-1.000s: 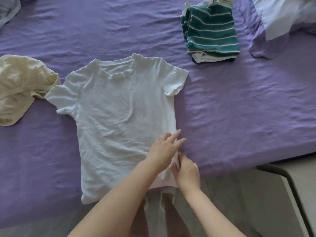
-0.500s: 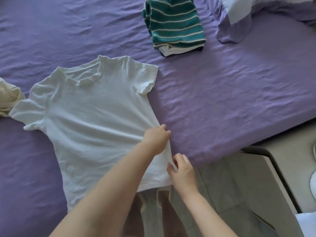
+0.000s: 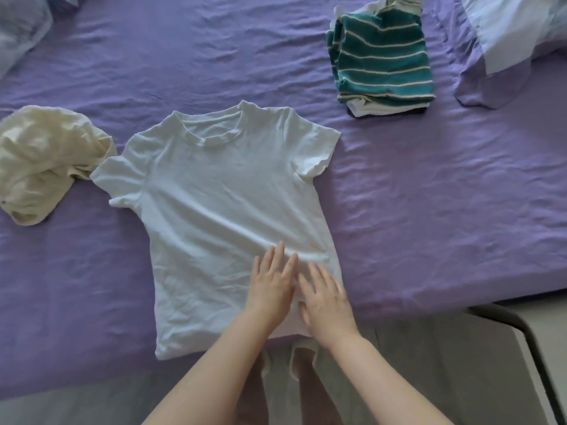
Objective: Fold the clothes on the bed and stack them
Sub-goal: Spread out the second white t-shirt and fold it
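A white T-shirt lies spread flat on the purple bed sheet, neck away from me, its hem at the bed's near edge. My left hand and my right hand rest side by side, palms down and fingers spread, on the shirt's lower right part. Neither hand holds any cloth. A stack of folded clothes with a green white-striped piece on top sits at the far right. A crumpled cream garment lies at the left, touching the shirt's left sleeve.
A pillow in a pale blue and purple case lies at the far right corner. Grey-blue bedding shows at the far left corner. A white piece of furniture with a dark rim stands beside the bed at the lower right. Grey floor lies below.
Both hands let go of the shirt's right side edge and now lie flat and open on the lower right of the shirt. The view swung back leftward.
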